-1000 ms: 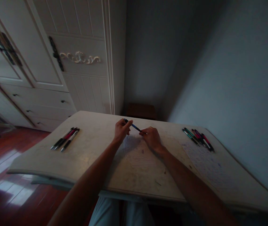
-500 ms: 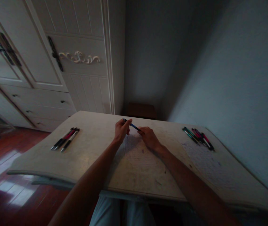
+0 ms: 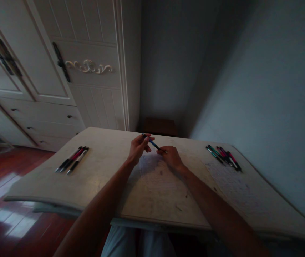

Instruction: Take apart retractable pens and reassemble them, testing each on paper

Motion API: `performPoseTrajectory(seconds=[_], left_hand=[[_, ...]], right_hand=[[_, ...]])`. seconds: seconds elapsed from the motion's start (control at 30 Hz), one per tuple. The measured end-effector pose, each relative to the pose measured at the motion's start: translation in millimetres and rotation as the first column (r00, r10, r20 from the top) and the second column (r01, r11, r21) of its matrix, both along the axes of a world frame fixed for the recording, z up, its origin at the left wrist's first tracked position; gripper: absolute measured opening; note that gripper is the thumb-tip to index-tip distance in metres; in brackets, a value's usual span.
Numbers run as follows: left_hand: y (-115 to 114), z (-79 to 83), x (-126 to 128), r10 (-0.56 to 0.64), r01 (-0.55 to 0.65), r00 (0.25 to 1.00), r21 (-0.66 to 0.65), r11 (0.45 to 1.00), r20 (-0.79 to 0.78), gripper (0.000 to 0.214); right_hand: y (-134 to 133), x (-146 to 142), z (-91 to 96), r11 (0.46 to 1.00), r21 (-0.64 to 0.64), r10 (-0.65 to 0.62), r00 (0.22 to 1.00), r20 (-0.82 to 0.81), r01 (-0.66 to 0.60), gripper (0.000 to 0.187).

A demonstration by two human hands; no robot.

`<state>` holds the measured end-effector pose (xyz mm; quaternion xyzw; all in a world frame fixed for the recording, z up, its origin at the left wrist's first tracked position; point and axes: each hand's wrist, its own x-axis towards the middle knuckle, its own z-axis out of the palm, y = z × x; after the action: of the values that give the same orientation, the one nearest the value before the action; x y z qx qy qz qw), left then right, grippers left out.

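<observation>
A blue pen [image 3: 154,144] with dark ends slants between my two hands above the far middle of the table. My left hand [image 3: 138,147] has the pen's upper end between thumb and fingers, with some fingertips stretched out to the right. The lower end is pinched in my right hand [image 3: 170,155], whose fingers are curled. Beneath the hands lies a sheet of paper [image 3: 160,175] with faint writing.
Several pens [image 3: 73,160] lie side by side on the left of the white table [image 3: 106,178]. More pens [image 3: 224,158] lie in a group at the right, by a written sheet [image 3: 235,184]. A white wardrobe [image 3: 93,96] stands behind; a wall [image 3: 280,107] borders the right.
The fingers of my left hand have spread a little around the upper end of the pen. My right hand stays on its lower end, with the fingers more tightly curled.
</observation>
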<state>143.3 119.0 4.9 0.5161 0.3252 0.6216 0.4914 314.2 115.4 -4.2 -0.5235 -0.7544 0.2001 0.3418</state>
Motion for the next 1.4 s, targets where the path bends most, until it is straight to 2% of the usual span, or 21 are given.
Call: performPoseTrajectory(seconds=[0.2,0.37,0.57,0.7,0.8,0.9,1.03,1.2,1.3,1.4], left_hand=[[-3.7,4.3,1.0,0.148,-0.148,0.987,0.005,0.989,-0.063,0.038],[-0.3,3.1,0.4,0.276,-0.275,0.957,0.021,0.961,-0.091,0.034],[2.2,-1.0,1.0,0.315,-0.313,0.945,0.039,0.949,-0.088,0.043],[-0.6,-1.5,1.1,0.39,-0.389,0.908,0.041,0.92,-0.154,0.043],[-0.6,-2.7,-0.5,0.428,-0.432,0.88,0.027,0.901,-0.206,0.044],[1.6,-3.4,-1.8,0.425,-0.437,0.885,-0.027,0.899,-0.189,0.045],[5.7,-2.8,-2.8,0.377,-0.384,0.923,-0.129,0.914,-0.074,0.045],[7.5,-1.6,-2.7,0.207,-0.183,0.976,-0.243,0.953,0.074,0.049],[6.1,-1.5,-0.9,0.079,-0.049,0.99,-0.24,0.969,0.114,0.051],[4.2,-2.2,1.1,-0.019,0.041,0.994,-0.2,0.979,0.111,0.051]], right_hand=[[-3.9,-4.3,-0.4,0.995,0.053,-0.084,0.996,0.042,0.081,0.019],[-3.5,-6.6,-2.4,0.993,0.056,-0.107,0.99,0.095,0.102,0.019],[-4.7,-7.0,-5.2,0.992,0.087,-0.105,0.986,0.127,0.095,0.02],[-6.6,-8.1,-3.6,0.987,0.131,-0.114,0.978,0.173,0.092,0.02],[-6.6,-9.1,-1.8,0.987,0.153,-0.085,0.981,0.175,0.058,0.02],[-5.4,-10.0,-1.5,0.989,0.149,-0.028,0.987,0.156,0.005,0.018],[-4.2,-11.7,-3.6,0.987,0.158,-0.003,1.0,-0.022,0.006,0.017],[-3.2,-11.6,-5.5,0.996,0.083,0.002,0.945,-0.328,0.027,0.043],[1.0,-9.2,-5.0,0.996,0.015,-0.075,0.883,-0.463,0.092,0.052],[6.2,-5.7,-2.3,0.991,-0.127,-0.118,0.765,-0.633,0.047,0.055]])
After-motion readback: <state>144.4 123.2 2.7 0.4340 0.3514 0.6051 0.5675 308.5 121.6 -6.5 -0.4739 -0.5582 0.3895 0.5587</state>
